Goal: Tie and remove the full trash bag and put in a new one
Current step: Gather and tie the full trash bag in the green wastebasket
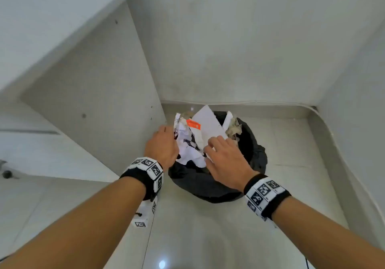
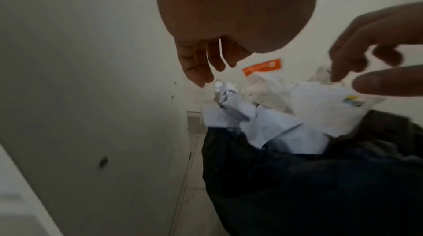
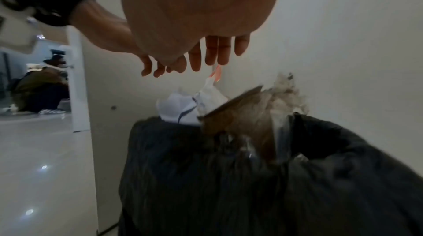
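A black trash bag point(image 1: 210, 183) lines a bin on the floor in a corner, overfilled with crumpled white paper point(image 1: 190, 154), a flat white sheet point(image 1: 208, 124) and an orange label point(image 1: 193, 124). My left hand point(image 1: 162, 143) hovers over the bag's left edge, fingers straight and pointing down, holding nothing point(image 2: 201, 69). My right hand point(image 1: 223, 156) hangs over the middle of the rubbish with fingers spread and loose point(image 3: 215, 55). The bag point(image 3: 228, 176) sags in dark folds below the paper point(image 3: 176, 109). No new bag is in view.
A white cabinet side point(image 1: 100, 93) stands close to the left of the bin, and white walls point(image 1: 239, 49) close in behind and to the right. Pale tiled floor point(image 1: 208, 237) lies in front. Another person point(image 3: 43, 86) sits far off to the left.
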Demonstrator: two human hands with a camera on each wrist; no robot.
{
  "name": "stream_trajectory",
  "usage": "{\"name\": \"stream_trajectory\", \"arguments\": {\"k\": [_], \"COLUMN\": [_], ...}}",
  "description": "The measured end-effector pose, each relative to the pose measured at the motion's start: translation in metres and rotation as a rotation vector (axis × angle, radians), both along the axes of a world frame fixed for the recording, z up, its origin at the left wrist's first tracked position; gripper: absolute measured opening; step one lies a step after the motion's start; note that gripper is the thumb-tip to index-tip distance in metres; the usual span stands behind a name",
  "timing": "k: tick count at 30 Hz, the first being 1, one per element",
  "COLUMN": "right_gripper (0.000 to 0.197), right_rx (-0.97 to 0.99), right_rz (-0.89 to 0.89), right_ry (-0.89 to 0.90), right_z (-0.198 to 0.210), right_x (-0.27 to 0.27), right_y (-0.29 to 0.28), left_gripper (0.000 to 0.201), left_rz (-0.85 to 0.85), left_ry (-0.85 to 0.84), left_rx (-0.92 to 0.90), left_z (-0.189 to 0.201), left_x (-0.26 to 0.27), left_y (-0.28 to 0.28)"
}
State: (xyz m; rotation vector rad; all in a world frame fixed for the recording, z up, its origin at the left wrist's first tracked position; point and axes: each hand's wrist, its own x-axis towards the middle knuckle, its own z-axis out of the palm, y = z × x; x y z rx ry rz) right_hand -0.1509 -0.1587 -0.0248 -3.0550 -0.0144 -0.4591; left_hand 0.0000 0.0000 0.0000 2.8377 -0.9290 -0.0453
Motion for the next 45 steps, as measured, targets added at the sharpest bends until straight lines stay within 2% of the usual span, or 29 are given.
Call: {"name": "stream_trajectory", "arguments": {"k": [4, 7, 13, 15, 18, 21, 22, 24, 26, 28, 30, 31, 33, 35, 36, 38, 39, 41, 43, 44, 45], "right_gripper": [0.021, 0.025, 0.032, 0.03, 0.029, 0.031, 0.03, 0.027, 0.026, 0.024, 0.024, 0.026, 0.028, 0.034, 0.043, 0.063, 0.069, 0.061, 0.037, 0.026, 0.018], "right_rx": [-0.065, -0.088, -0.124, -0.135, -0.156, -0.204, -0.219, -0.222, -0.188, -0.175, -0.148, -0.117, -0.059, -0.009, 0.012, -0.005, -0.041, -0.093, -0.049, -0.017, -0.004], "right_rz": [0.164, 0.235, 0.259, 0.242, 0.211, 0.218, 0.218, 0.203, 0.191, 0.193, 0.19, 0.183, 0.166, 0.131, 0.106, 0.054, 0.031, -0.01, -0.052, -0.071, -0.084], "right_ry": [-0.074, -0.126, -0.14, -0.103, -0.043, 0.015, 0.024, 0.032, 0.038, 0.026, -0.005, -0.012, -0.006, -0.013, -0.034, -0.065, -0.057, -0.033, -0.059, -0.087, -0.109], "right_z": [-0.046, -0.074, -0.092, -0.09, -0.089, -0.089, -0.088, -0.088, -0.09, -0.092, -0.092, -0.092, -0.089, -0.084, -0.082, -0.077, -0.075, -0.071, -0.065, -0.06, -0.054], "right_x": [0.001, -0.001, -0.014, -0.015, -0.016, -0.02, -0.021, -0.02, -0.02, -0.02, -0.019, -0.018, -0.019, -0.021, -0.023, -0.026, -0.027, -0.024, -0.02, -0.019, -0.019], "right_y": [0.02, 0.024, 0.033, 0.034, 0.034, 0.034, 0.033, 0.031, 0.034, 0.036, 0.036, 0.035, 0.036, 0.04, 0.042, 0.048, 0.051, 0.054, 0.052, 0.051, 0.049], "left_gripper": [0.012, 0.021, 0.021, 0.029, 0.051, 0.048, 0.043, 0.03, 0.016, 0.016, 0.024, 0.025, 0.016, 0.02, 0.031, 0.045, 0.04, 0.021, 0.008, 0.005, 0.01], "left_rz": [0.101, 0.139, 0.279, 0.396, 0.566, 0.575, 0.542, 0.449, 0.426, 0.445, 0.546, 0.581, 0.55, 0.607, 0.644, 0.648, 0.616, 0.555, 0.549, 0.55, 0.551], "left_ry": [-0.004, 0.064, 0.114, 0.278, 0.666, 1.044, 1.073, 0.993, 0.973, 0.972, 1.027, 1.04, 0.961, 0.847, 0.831, 0.848, 0.885, 0.864, 0.811, 0.765, 0.717], "left_rx": [-0.031, -0.114, -0.331, -0.463, -0.61, -0.656, -0.687, -0.682, -0.664, -0.696, -0.732, -0.727, -0.767, -0.943, -1.087, -1.333, -1.41, -1.436, -1.429, -1.41, -1.394], "left_z": [-0.049, -0.088, -0.127, -0.135, -0.16, -0.184, -0.19, -0.201, -0.217, -0.2, -0.166, -0.162, -0.142, -0.119, -0.103, -0.077, -0.066, -0.049, -0.04, -0.038, -0.039], "left_x": [0.006, 0.009, 0.008, 0.01, 0.028, 0.041, 0.049, 0.07, 0.097, 0.091, 0.061, 0.059, 0.053, 0.051, 0.045, 0.036, 0.029, 0.012, 0.001, -0.002, -0.002], "left_y": [0.009, 0.014, 0.012, 0.011, 0.007, 0.007, 0.007, 0.009, 0.011, 0.018, 0.029, 0.034, 0.041, 0.041, 0.038, 0.029, 0.023, 0.01, -0.001, -0.005, -0.008]}}
